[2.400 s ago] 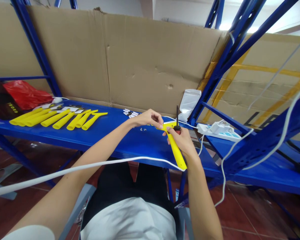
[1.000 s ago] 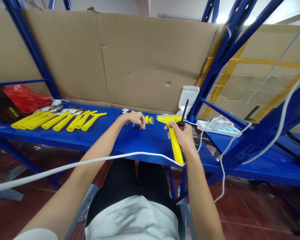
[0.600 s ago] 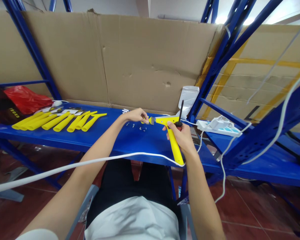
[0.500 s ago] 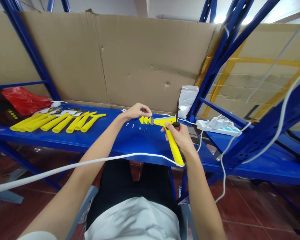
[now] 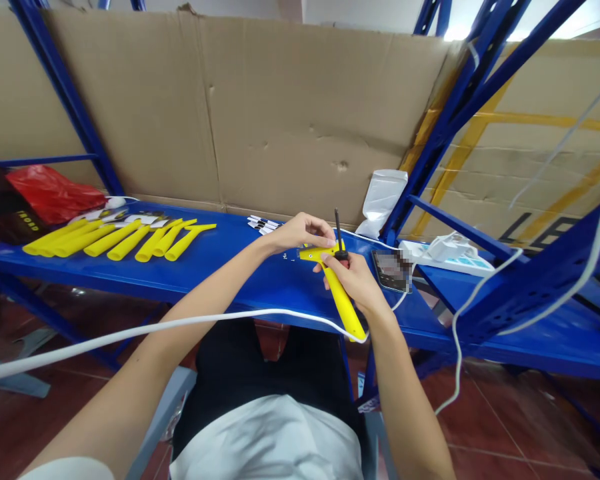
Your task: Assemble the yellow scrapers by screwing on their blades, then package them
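My right hand (image 5: 356, 279) is wrapped around a yellow angled plastic handle (image 5: 344, 305). It also holds a screwdriver (image 5: 339, 230), whose dark shaft points up. At the upper part of the yellow piece, my left hand (image 5: 305, 232) has thumb and fingertips pinched together; whatever lies between them is too small to make out. A dark round hole shows in the yellow face. Tiny screws (image 5: 285, 256) lie on the blue table (image 5: 240, 273) below my left hand, which partly hides this area. Several similar yellow handles (image 5: 130, 243) rest in a row on the left.
Black-and-white pieces (image 5: 263, 225) lie behind my left wrist. To the right are a phone (image 5: 393, 270), a white power strip (image 5: 473, 263) and a white pouch (image 5: 383, 197). A white cable (image 5: 180, 324) crosses low in front. A red bag (image 5: 55, 193) sits far left.
My left hand has moved right, from beside the yellow triangular pieces to the yellow handle's upper part. It now covers those pieces. The screwdriver has shifted slightly left with my right hand.
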Motion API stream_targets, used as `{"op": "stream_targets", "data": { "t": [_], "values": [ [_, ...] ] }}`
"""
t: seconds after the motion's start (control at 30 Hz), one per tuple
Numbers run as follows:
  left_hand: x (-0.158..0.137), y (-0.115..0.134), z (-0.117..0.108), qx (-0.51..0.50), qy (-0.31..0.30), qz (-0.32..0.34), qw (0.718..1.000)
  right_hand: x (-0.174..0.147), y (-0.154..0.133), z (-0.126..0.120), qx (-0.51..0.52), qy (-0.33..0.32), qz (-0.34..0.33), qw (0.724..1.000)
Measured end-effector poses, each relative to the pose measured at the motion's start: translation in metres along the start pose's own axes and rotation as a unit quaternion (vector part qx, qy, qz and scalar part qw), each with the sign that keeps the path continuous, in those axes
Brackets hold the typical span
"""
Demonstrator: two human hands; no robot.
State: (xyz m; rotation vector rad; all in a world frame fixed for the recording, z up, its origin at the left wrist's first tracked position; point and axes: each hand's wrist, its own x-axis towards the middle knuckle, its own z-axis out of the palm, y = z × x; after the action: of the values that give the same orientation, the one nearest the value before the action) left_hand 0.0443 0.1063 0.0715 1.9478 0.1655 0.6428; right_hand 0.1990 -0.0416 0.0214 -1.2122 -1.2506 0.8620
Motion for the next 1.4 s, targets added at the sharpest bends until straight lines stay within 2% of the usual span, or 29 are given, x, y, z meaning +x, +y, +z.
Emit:
{"op": "stream_targets", "data": {
  "t": [0.33, 0.8, 0.9, 1.0, 1.07, 1.13, 1.17, 1.23, 1.4],
  "values": [
    [0.0, -0.001, 0.001, -0.038, -0.037, -0.042, 0.998, -0.001, -0.003, 0.0, 0.001, -0.006, 0.024, 1.0],
    [0.001, -0.005, 0.002, -0.116, -0.052, -0.092, 0.988, -0.002, -0.001, 0.001, -0.006, -0.027, 0.008, 1.0],
    [0.002, -0.005, 0.006, -0.086, -0.032, -0.076, 0.993, 0.0, 0.0, 0.001, 0.007, -0.006, 0.0, 1.0],
    [-0.001, -0.005, 0.015, 0.032, 0.066, 0.0, 0.997, 0.003, 0.001, -0.001, 0.026, 0.039, -0.007, 0.999],
    [-0.008, -0.002, 0.025, 0.142, 0.177, 0.075, 0.971, 0.005, 0.002, -0.002, 0.034, 0.068, -0.013, 0.997],
    [-0.02, 0.004, 0.04, 0.234, 0.282, 0.131, 0.921, 0.007, 0.001, -0.004, 0.038, 0.095, -0.026, 0.994],
    [-0.027, 0.007, 0.049, 0.283, 0.296, 0.143, 0.901, 0.007, 0.002, -0.004, 0.038, 0.11, -0.033, 0.993],
    [-0.042, 0.013, 0.069, 0.369, 0.287, 0.16, 0.869, 0.008, 0.002, -0.005, 0.034, 0.147, -0.053, 0.987],
    [-0.06, 0.016, 0.112, 0.506, 0.242, 0.105, 0.821, 0.01, 0.003, -0.007, 0.045, 0.205, -0.094, 0.973]
  ]
}}
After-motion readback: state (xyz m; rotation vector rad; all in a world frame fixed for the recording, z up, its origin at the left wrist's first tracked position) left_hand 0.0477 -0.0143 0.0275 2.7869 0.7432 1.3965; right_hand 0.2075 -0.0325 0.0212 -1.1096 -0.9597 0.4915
